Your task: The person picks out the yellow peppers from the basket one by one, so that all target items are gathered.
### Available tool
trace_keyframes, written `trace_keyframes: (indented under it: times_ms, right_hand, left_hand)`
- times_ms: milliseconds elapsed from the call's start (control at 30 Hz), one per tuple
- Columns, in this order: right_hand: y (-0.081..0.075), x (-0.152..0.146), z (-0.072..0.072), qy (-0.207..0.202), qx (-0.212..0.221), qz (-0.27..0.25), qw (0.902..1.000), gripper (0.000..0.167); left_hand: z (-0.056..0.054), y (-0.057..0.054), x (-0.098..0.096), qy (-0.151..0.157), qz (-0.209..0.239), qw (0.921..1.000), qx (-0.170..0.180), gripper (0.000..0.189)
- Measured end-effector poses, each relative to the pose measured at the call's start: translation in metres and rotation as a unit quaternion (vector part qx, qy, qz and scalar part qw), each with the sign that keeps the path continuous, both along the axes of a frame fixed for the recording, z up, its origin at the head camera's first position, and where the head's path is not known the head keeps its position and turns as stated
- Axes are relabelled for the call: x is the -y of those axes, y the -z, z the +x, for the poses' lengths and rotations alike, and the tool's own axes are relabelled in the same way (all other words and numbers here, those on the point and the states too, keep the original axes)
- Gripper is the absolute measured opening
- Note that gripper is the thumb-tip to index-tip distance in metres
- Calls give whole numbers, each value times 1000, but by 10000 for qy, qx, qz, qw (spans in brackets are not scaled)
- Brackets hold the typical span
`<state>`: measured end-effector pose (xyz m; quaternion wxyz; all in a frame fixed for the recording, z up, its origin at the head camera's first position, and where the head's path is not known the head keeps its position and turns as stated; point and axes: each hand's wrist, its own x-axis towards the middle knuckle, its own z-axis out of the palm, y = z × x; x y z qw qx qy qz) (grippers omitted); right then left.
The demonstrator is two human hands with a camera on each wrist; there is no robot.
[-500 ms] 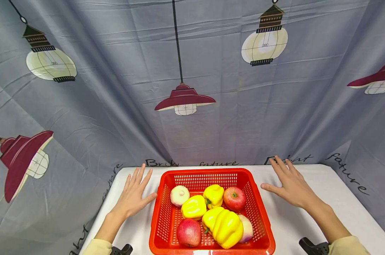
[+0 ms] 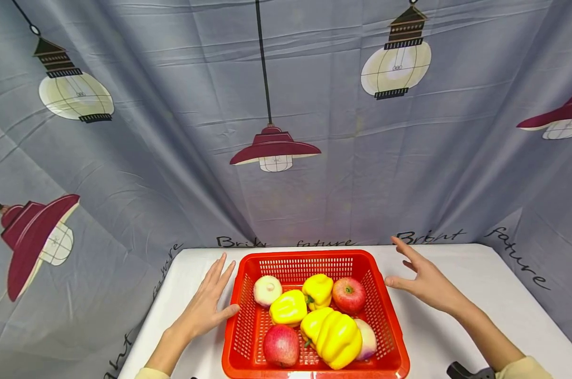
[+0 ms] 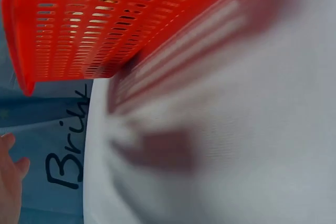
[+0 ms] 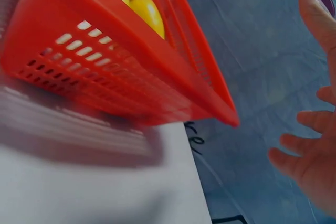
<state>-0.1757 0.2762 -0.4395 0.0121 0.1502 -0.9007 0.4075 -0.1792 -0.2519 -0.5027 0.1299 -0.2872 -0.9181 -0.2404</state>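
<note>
A red plastic basket (image 2: pixel 233 337) with slotted walls stands on the table between my two hands. In it lie several yellow bell peppers (image 2: pixel 339 339), a red apple (image 2: pixel 349 295) at the right, a pinkish-red round fruit (image 2: pixel 281 345) at the front left, a pale onion-like bulb (image 2: pixel 267 291) at the back left and a white-and-purple turnip (image 2: pixel 365 339). My left hand (image 2: pixel 210 300) hovers at the basket's left side, its thumb overlapping the rim in the head view. Off the right rim is my right hand (image 2: pixel 423 279), fingers extended and thumb toward the basket. Both hands hold nothing.
The white table (image 2: pixel 475 284) reaches back to a grey-blue curtain (image 2: pixel 333 200) printed with lamps and lettering, which also hangs along both sides. A dark wrist strap piece (image 2: pixel 465 371) shows by the right sleeve.
My left hand has shifted a little right and turned, with its thumb now over the basket's rim. My right hand has rotated more edge-on and moved slightly left. The basket and its contents stay put.
</note>
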Motion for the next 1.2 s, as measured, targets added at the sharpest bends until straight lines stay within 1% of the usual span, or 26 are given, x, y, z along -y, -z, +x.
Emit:
trace_keyframes:
  times_ms: [100,200,300,367,433,500,633,733,867,1000,1067,1200]
  right_hand:
    - [1,7,2,-295,91,-304,9991,97]
    - [2,12,3,-617,286,-566,9961,94]
    - [6,18,4,-961,593,-906,9895,92]
    - [8,23,4,-1184,709,-1081,9845,92]
    - [11,28,4,-1368,762,-1140,9811,92]
    - [13,33,5,-1495,745,-1105,9797,92]
    - [15,43,6,-1645,859,-1045,9771,92]
    - [18,51,8,-1915,1121,-1196,9677,92]
    - [23,58,10,-2278,1464,-1367,9529,92]
    - [25,64,11,-2513,1706,-1397,9425,92]
    - [26,67,11,-2650,1895,-1434,9345,93]
    - [27,74,13,-2852,2120,-1393,9243,95]
  left_hand:
    - [3,6,-1,105,84,9999,102,97]
    - [6,11,-3,218,155,9993,250,97]
    - [7,15,-5,343,247,9982,415,96]
    - [8,18,-6,444,303,9971,538,95]
    - [9,21,-6,544,381,9957,648,93]
    - [9,23,-7,666,459,9941,725,90]
    - [8,27,-8,844,614,9918,742,82]
    - [6,29,-9,915,699,9906,735,77]
    - [5,31,-10,957,812,9891,768,74]
    - [5,30,-11,973,893,9879,812,73]
    - [5,30,-11,969,921,9875,839,73]
    - [6,31,-11,948,968,9868,891,74]
